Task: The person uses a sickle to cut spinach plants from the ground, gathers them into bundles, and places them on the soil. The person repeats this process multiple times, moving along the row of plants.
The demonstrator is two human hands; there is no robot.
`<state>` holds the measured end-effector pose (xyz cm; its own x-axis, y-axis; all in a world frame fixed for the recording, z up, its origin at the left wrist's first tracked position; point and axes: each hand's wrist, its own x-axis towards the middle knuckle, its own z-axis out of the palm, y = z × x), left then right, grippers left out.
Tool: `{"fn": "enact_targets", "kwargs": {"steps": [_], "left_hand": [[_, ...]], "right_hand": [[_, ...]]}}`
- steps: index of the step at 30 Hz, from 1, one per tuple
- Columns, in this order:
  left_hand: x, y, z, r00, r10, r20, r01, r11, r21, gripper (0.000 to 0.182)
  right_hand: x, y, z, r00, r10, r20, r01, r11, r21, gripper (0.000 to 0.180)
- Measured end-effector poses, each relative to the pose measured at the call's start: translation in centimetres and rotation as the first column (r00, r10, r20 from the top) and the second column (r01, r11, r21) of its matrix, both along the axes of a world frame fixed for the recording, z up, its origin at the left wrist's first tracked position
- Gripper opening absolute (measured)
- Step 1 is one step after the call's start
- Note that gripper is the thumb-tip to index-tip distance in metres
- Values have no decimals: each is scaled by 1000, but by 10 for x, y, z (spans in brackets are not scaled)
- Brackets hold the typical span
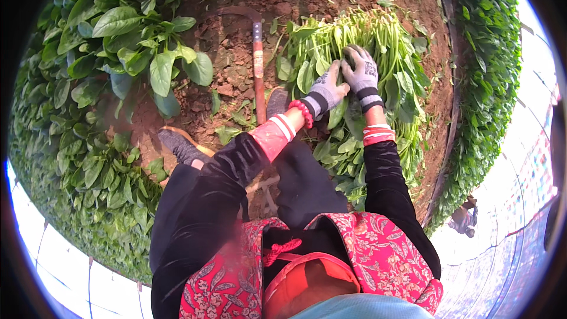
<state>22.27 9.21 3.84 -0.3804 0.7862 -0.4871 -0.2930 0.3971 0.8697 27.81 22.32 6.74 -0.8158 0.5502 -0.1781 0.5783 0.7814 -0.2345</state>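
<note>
A heap of cut leafy greens, which look like spinach [398, 66], lies on the soil with its pale stem ends towards the top of the view. My left hand [326, 86], in a grey knitted glove, rests on the heap's left part. Close beside it, my right hand [361, 68], gloved alike, lies on the stems and leaves with its fingers bent. The fingertips are partly hidden among the greens, so a grip is not certain. To the left, a sickle [258, 60] with a curved blade and a reddish handle lies on the soil, touched by neither hand.
Dense growing leafy plants [88, 97] fill the left side. Another planted row [487, 75] runs along the right, beyond a dark strip edging [452, 53]. My shoe [184, 144] stands on the soil by the left plants. Another person [463, 219] is far off at lower right.
</note>
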Motion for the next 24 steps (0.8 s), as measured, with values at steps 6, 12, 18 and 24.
{"fn": "enact_targets", "kwargs": {"steps": [6,12,18,24], "left_hand": [[-79,-88,-23,797,173,-579,-397,873,-285,56],[-100,-86,-61,700,-243,-672,-289,764,-577,97],[-80,-124,-55,696,-318,-644,-182,790,-586,113],[-53,-129,-67,691,-301,-657,-214,783,-584,95]], "right_hand": [[-9,-14,16,997,52,62,-58,991,117,41],[-68,-82,79,952,10,-307,-113,940,-321,27],[-67,-144,40,988,-46,-149,-55,792,-608,20],[-101,-126,-24,958,-131,-256,-10,875,-485,28]]}}
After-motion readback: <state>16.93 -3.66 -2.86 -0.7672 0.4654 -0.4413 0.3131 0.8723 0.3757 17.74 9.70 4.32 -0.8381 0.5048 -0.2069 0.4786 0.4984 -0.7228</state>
